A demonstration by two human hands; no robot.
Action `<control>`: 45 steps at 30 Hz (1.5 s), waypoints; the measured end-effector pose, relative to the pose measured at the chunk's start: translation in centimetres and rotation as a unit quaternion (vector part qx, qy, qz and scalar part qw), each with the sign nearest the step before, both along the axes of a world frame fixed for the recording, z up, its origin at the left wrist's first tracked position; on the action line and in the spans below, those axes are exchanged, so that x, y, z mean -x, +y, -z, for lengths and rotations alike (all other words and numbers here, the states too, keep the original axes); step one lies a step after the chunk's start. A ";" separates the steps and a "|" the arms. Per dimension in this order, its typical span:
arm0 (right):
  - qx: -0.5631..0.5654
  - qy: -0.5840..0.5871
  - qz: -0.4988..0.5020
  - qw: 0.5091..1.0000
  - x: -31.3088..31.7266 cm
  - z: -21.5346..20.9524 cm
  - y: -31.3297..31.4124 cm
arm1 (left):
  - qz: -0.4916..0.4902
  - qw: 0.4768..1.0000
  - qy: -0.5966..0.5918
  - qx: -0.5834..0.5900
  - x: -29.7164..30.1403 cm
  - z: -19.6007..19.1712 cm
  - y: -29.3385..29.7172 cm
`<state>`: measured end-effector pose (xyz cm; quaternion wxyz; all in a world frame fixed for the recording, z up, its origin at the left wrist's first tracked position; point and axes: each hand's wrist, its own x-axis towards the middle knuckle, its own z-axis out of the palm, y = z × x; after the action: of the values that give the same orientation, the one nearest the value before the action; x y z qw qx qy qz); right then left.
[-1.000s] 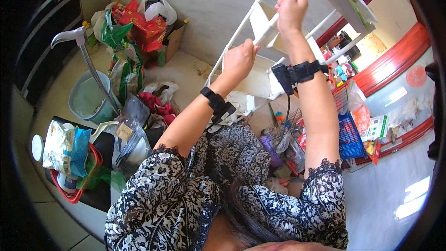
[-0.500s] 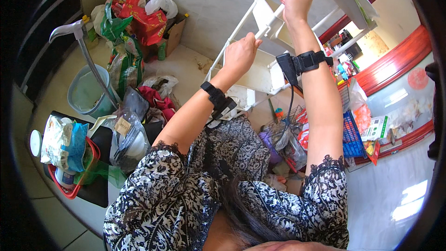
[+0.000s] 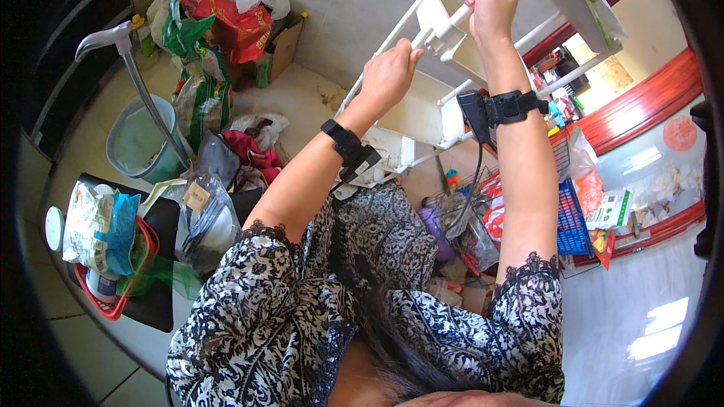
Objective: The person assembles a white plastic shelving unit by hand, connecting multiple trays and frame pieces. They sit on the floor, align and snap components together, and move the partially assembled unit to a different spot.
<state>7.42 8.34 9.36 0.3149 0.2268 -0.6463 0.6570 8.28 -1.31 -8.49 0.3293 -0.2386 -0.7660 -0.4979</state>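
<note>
A white shelf rack (image 3: pixel 434 109) was held up ahead of the body. Its slanted white rail (image 3: pixel 422 22) was gripped by the left hand (image 3: pixel 388 75), fingers curled over it. Higher along the same rail, it was clenched by the right hand (image 3: pixel 492 1). Below the left hand, a pale green bucket (image 3: pixel 136 143) was seen on the floor.

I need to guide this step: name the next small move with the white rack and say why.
Probably steady the white rack before shifting it. Both hands grip its slanted rail, left hand lower, right hand higher, fingers wrapped around. The frame leans, and bags and a blue basket crowd the floor around it.
</note>
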 end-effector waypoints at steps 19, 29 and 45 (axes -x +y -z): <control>-0.012 -0.029 -0.077 0.997 2.0 -1.4 2.6 | 0.058 0.998 -0.016 0.031 2.5 -0.8 1.0; -0.012 -0.014 -0.039 0.999 2.7 -0.3 2.4 | 0.062 0.996 -0.040 0.040 1.6 0.2 0.4; -0.011 -0.007 -0.013 1.000 1.9 -0.3 0.8 | 0.063 0.998 -0.005 0.030 1.3 1.2 0.1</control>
<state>5.49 9.16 9.62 0.2989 0.2343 -0.6528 0.6554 6.99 -1.19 -9.67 0.2863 -0.2936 -0.7655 -0.4958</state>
